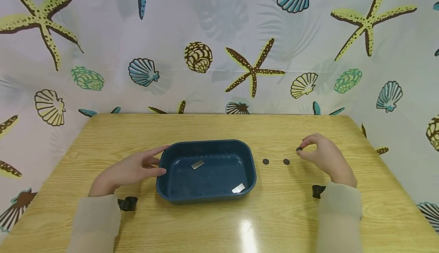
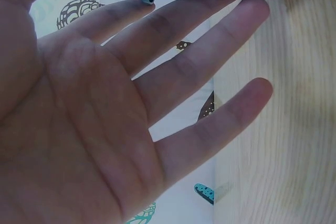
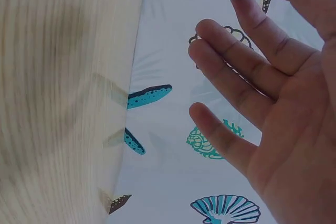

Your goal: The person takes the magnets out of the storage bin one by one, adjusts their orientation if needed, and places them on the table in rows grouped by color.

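evidently, in the head view, the left hand (image 1: pixel 133 169) rests with thumb and fingers apart at the left end of the blue tray (image 1: pixel 205 182), probably to steady it on the bench (image 1: pixel 274 222), where it sits about midway between left and right edges. the right hand (image 1: pixel 327 156) pinches a dark disc (image 1: pixel 299 149) between thumb and forefinger toward the bench's far right corner, a grip that suits so small a piece. a left loose disc (image 1: pixel 265 161) and a right loose disc (image 1: pixel 286 162) lie between tray and right hand, with a gap that should let fingertips reach either one. a silver block (image 1: pixel 197 164) and a paler block (image 1: pixel 238 188) lie apart on the tray's floor, their details too small to tell; the bench's near edge is cut off. in the left wrist view, that hand's fingers are long and spread, the tray mostly out of frame, and how firmly they touch it cannot be told. in the right wrist view, the dark disc shows edge-on, cut off at the top, its faces hidden; the other three fingers hold nothing.
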Demonstrator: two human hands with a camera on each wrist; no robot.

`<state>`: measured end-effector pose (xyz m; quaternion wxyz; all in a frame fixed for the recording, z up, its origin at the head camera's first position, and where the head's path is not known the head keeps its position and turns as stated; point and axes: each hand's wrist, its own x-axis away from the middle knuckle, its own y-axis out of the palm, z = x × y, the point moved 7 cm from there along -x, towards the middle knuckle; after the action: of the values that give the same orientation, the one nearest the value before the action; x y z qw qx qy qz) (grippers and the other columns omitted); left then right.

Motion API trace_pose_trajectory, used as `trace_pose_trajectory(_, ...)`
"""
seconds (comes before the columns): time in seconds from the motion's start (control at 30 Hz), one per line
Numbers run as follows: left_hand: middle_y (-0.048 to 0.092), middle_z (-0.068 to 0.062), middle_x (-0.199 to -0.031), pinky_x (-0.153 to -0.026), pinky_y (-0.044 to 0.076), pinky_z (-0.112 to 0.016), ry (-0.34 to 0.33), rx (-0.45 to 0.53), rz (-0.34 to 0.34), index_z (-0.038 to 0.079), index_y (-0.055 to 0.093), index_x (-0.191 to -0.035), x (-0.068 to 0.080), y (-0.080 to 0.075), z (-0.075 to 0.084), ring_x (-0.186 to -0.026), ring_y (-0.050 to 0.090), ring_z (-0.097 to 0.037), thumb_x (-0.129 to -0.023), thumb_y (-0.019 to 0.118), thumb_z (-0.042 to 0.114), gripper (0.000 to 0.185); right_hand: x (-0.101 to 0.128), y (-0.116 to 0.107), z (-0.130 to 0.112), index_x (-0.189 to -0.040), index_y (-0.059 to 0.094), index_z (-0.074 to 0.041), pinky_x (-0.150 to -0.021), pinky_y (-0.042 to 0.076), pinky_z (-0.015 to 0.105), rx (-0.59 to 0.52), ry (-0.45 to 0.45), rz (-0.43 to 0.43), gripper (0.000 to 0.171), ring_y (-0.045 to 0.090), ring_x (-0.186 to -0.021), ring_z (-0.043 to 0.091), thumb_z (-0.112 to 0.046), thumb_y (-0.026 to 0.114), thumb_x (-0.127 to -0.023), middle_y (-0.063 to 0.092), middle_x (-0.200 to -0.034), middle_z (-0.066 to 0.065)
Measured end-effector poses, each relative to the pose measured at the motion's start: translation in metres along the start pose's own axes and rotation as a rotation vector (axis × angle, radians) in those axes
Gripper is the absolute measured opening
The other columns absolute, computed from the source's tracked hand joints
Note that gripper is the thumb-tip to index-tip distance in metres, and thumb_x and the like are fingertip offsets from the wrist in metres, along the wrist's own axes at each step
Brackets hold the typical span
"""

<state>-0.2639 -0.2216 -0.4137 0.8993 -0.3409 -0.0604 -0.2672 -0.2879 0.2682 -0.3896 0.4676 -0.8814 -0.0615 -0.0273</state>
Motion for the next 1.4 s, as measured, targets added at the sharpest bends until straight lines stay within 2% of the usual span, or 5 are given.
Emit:
trace_pose_trajectory(0.4, 0.053, -0.028, -0.150, -0.104, 0.052, -0.054, -0.008, -0.014, 0.003, 0.018, 0.018, -0.167, 0.001, -0.001, 0.000, -0.137, 0.055, -0.044, -0.101, 0.067, 0.042, 0.086, -0.001, 0.005, 0.017, -0.120, 0.068, -0.007, -0.109, 0.041, 0.066, -0.026, 0.061, -0.051, 0.034, 0.041, -0.143, 0.049, -0.033, 0.068, -0.099, 0.047, -0.154, 0.025)
trace_pose_trajectory(0.73, 0.053, -0.029, -0.150, -0.104, 0.052, -0.054, -0.009, -0.015, 0.002, 0.019, 0.018, -0.167, 0.001, 0.000, 0.001, -0.138, 0.054, -0.045, -0.100, 0.067, 0.042, 0.086, -0.003, 0.014, 0.040, -0.122, 0.068, -0.009, -0.104, 0.045, 0.063, -0.022, 0.168, -0.106, 0.035, 0.050, -0.133, 0.049, -0.036, 0.066, -0.101, 0.049, -0.150, 0.029)
trace_pose_trajectory(0.97, 0.053, -0.029, -0.150, -0.104, 0.052, -0.054, -0.013, -0.017, -0.001, 0.019, 0.018, -0.167, 0.002, 0.000, 0.002, -0.139, 0.053, -0.046, -0.100, 0.066, 0.043, 0.086, -0.007, 0.021, 0.048, -0.117, 0.070, -0.006, -0.101, 0.048, 0.058, -0.015, 0.157, -0.095, 0.031, 0.058, -0.120, 0.042, -0.032, 0.067, -0.100, 0.059, -0.138, 0.027)
trace_pose_trajectory(1.17, 0.052, -0.029, -0.150, -0.104, 0.052, -0.055, -0.010, -0.010, -0.003, 0.018, 0.018, -0.167, 0.003, 0.000, 0.003, -0.138, 0.054, -0.045, -0.100, 0.067, 0.042, 0.086, -0.007, 0.022, 0.053, -0.119, 0.069, -0.004, -0.099, 0.048, 0.058, -0.027, 0.191, -0.090, 0.033, 0.058, -0.118, 0.041, -0.031, 0.068, -0.099, 0.058, -0.138, 0.027)
trace_pose_trajectory(1.4, 0.053, -0.029, -0.150, -0.104, 0.052, -0.055, -0.007, -0.013, -0.002, 0.017, 0.018, -0.167, 0.003, 0.000, 0.003, -0.138, 0.054, -0.045, -0.101, 0.066, 0.042, 0.085, -0.006, 0.020, 0.054, -0.115, 0.071, -0.004, -0.094, 0.048, 0.055, -0.013, 0.196, -0.076, 0.030, 0.057, -0.111, 0.037, -0.030, 0.070, -0.099, 0.059, -0.135, 0.026)
